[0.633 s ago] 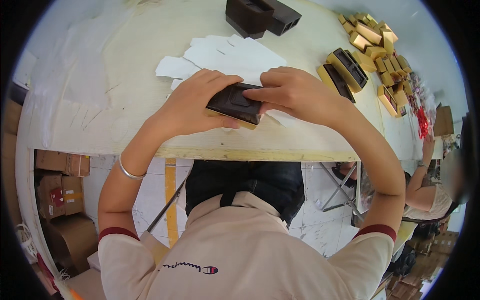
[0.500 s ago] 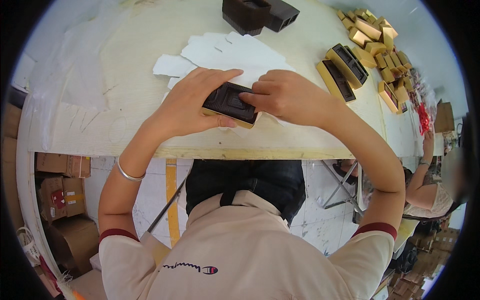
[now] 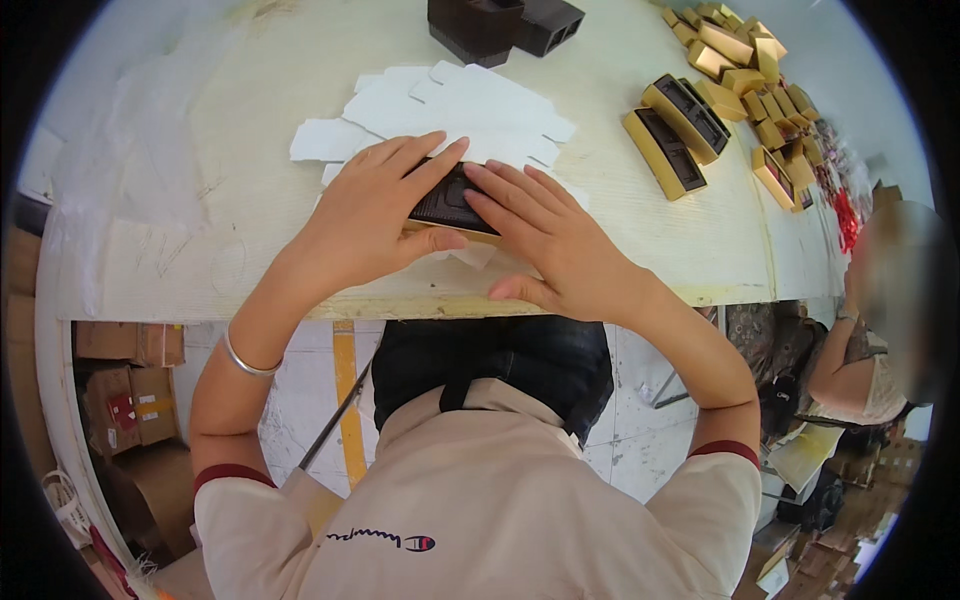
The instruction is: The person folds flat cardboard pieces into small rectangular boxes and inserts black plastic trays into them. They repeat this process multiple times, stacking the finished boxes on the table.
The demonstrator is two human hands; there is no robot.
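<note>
A small gold box (image 3: 462, 228) with a dark plastic tray insert (image 3: 443, 203) in it lies in front of me near the table's front edge. Its left end sits in the grip of my left hand (image 3: 360, 220), thumb along the near side and fingers across the far side. My right hand (image 3: 555, 235) lies over the box's right end, fingers stretched out onto the insert and thumb held apart from them. That end of the box is mostly hidden. White card pieces (image 3: 440, 105) are spread just beyond the hands.
Dark brown plastic trays (image 3: 475, 30) are stacked at the far middle. Right of the card, two gold boxes with dark inserts (image 3: 665, 155) lie side by side. Several more gold boxes (image 3: 745, 75) are heaped farther back. Another person's arm (image 3: 840, 350) is at the far right.
My right hand has gone from curled fingers pressing into the insert to stretched fingers over the box's right end. The left hand still holds the other end.
</note>
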